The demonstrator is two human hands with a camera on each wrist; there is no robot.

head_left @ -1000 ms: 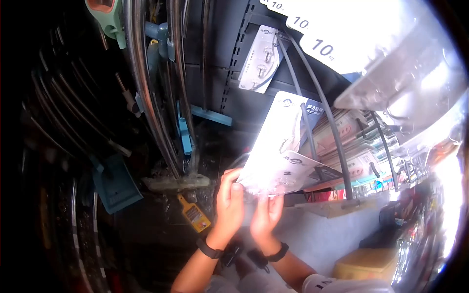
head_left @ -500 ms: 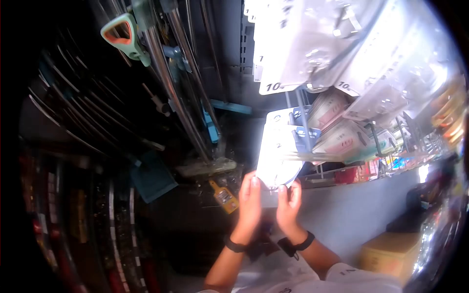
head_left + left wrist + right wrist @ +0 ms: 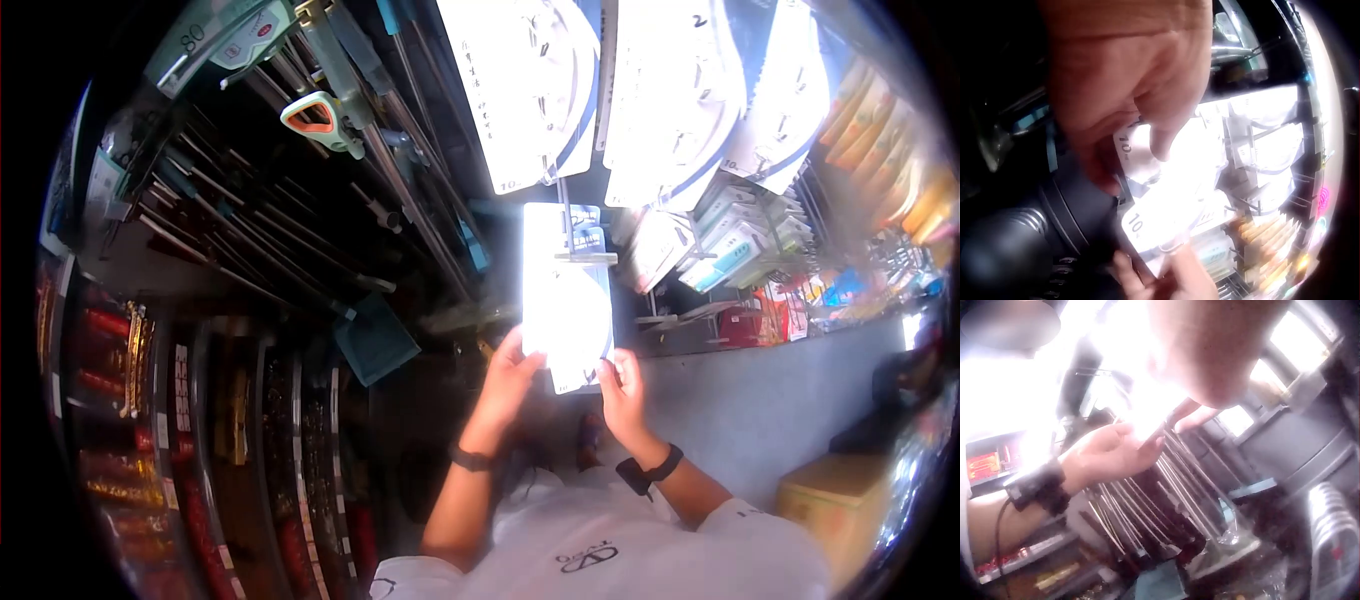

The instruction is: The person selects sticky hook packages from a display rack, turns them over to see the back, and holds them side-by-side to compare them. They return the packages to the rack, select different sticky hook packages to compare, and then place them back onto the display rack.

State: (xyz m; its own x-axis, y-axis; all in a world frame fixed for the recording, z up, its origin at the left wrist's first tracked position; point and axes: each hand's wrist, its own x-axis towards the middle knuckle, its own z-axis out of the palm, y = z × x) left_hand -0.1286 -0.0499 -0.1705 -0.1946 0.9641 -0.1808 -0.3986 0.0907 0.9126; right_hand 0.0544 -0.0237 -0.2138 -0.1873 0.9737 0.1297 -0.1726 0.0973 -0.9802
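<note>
In the head view, a small stack of white packaged hook cards (image 3: 565, 315) hangs on a metal peg (image 3: 568, 225), glaring in bright light. My left hand (image 3: 512, 378) pinches the lower left edge between thumb and fingers. At the lower right corner, my right hand (image 3: 624, 395) pinches a card too. The left wrist view shows two overlapping cards marked 10: my left hand (image 3: 1129, 69) grips the one behind, and my right hand (image 3: 1179, 278) holds the front card (image 3: 1138, 228) by its corner. Glare hides much of the print.
More hook cards (image 3: 670, 110) hang above and to the right. Mops and poles (image 3: 400, 150) stand at the left, near a blue dustpan (image 3: 375, 340). Shelves of packaged goods (image 3: 130, 400) fill the lower left. A cardboard box (image 3: 835, 495) sits at lower right.
The head view has shifted, bringing more of the upper rows and left shelves into sight. The front card, tilted outward earlier, now lies more in line with the others. Both hands stay at the lower end.
</note>
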